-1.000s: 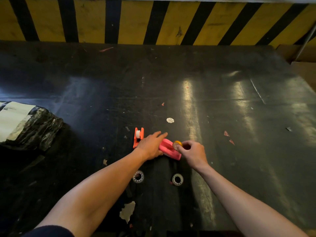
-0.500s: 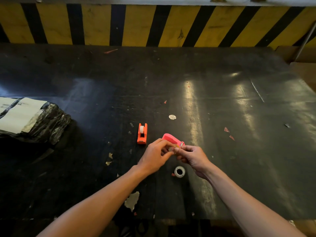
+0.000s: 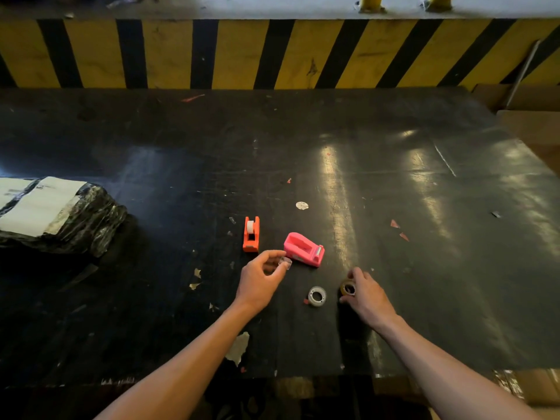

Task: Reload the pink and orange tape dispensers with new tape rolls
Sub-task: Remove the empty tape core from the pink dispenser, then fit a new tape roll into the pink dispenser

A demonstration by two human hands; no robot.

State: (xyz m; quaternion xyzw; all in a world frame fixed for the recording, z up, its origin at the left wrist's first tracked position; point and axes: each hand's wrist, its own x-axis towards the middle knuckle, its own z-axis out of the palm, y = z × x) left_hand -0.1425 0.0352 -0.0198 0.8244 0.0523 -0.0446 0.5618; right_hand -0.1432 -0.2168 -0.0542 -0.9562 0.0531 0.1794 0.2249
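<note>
A: Where's the pink dispenser (image 3: 304, 249) sitting?

B: Dead centre of the black table (image 3: 424, 207), upright, hub slot lying empty, cutter end pointing to 4 o'clock. Neither of your hands is touching it.

A: And the orange dispenser (image 3: 251, 234)?

B: Just beside it at 9 o'clock, standing upright with a white roll showing in the top.

A: Left hand (image 3: 259, 281)?

B: Hovering at 7 o'clock of the pink one. You're pinching a small clear piece (image 3: 285, 262) between thumb and fingertips, other fingers curling loosely. Can't tell what the piece is.

A: Right hand (image 3: 365, 294)?

B: At 5 o'clock of the pink one, low on the table. Your fingers are closing around a small amber tape roll (image 3: 348, 288), thumb on the near side.

A: Anything loose?

B: A clear tape roll (image 3: 317, 296) is lying flat between your hands, touching neither. A black wrapped parcel (image 3: 54, 213) is sitting well apart at 9 o'clock, by the table edge.
</note>
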